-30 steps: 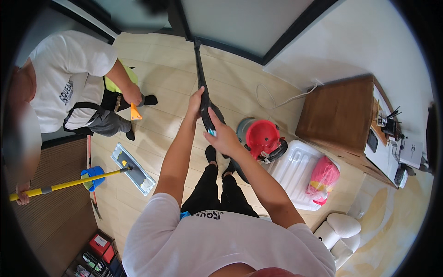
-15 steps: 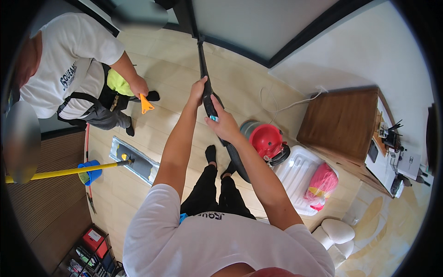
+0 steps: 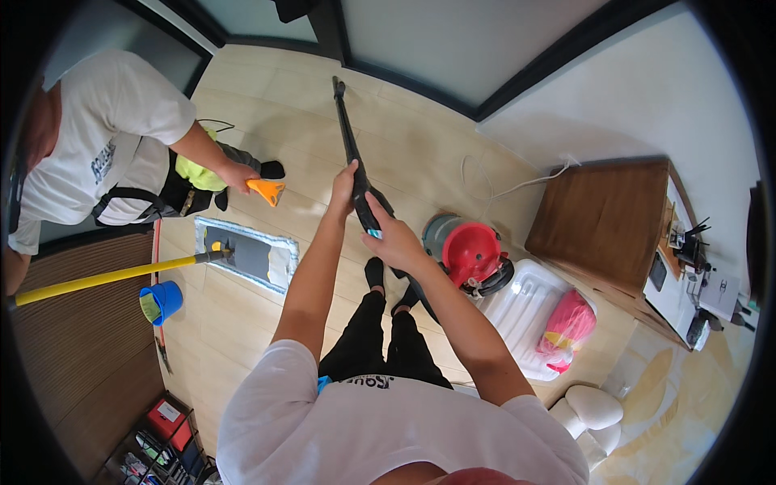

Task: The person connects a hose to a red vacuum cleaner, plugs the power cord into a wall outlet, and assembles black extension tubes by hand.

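Note:
Both my hands grip the black wand [image 3: 348, 133] of a vacuum cleaner, which points away from me over the pale floor. My left hand [image 3: 344, 189] is wrapped round it farther up. Nearer to me, my right hand [image 3: 396, 239] holds the handle section, where a light-blue patch shows beside the fingers. From there a black ribbed hose runs down behind my right forearm. The wand's far tip lies just short of the dark door frame. To the right of my feet stands the red and grey vacuum cleaner [image 3: 471, 255].
At left a co-worker holds an orange scraper [image 3: 267, 191] and a yellow-handled flat mop [image 3: 250, 252]. A blue bucket [image 3: 167, 299] stands by the ribbed wall. On the right are a white plastic tub [image 3: 517, 311] with a pink bag [image 3: 571, 323], a wooden cabinet [image 3: 594, 218] and a white cable.
The wand's tip has drawn back from the foot of the door frame and shifted slightly left. The co-worker's scraper has moved right, and the mop head has slid farther away and right.

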`<state>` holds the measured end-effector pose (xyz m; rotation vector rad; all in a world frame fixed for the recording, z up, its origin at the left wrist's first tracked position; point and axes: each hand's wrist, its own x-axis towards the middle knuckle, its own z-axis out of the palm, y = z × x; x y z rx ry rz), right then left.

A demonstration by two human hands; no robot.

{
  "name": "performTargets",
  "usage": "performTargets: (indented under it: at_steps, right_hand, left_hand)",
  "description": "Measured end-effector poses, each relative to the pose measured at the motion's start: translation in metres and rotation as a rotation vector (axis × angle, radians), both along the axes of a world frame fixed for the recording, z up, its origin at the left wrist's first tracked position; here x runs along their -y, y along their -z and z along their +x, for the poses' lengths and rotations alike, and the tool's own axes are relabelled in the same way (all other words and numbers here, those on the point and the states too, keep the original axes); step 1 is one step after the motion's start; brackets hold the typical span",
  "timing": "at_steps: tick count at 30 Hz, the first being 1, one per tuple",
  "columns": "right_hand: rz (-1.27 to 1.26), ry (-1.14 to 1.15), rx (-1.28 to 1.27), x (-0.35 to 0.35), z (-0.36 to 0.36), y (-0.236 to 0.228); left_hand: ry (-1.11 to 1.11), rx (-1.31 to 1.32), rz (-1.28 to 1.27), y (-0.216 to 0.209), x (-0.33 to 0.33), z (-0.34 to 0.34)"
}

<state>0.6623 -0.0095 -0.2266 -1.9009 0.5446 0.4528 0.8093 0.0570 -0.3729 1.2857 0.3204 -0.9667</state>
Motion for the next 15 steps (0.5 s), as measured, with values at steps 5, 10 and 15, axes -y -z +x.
performTargets:
  at_steps: [5,10,15]
  right_hand:
    - [-0.005,0.096,0.284,0.009,0.049,0.067]
    - [-0.027,0.158,0.068,0.02,0.04,0.045]
    - [-0.002,0.207,0.059,-0.001,-0.042,0.028]
  left_hand:
    - [0.061,0.046,0.073,0.037,0.018,0.07]
    - [0.2,0.092,0.141,0.041,0.039,0.057]
    - [0.216,0.08,0.073,0.034,0.034,-0.04]
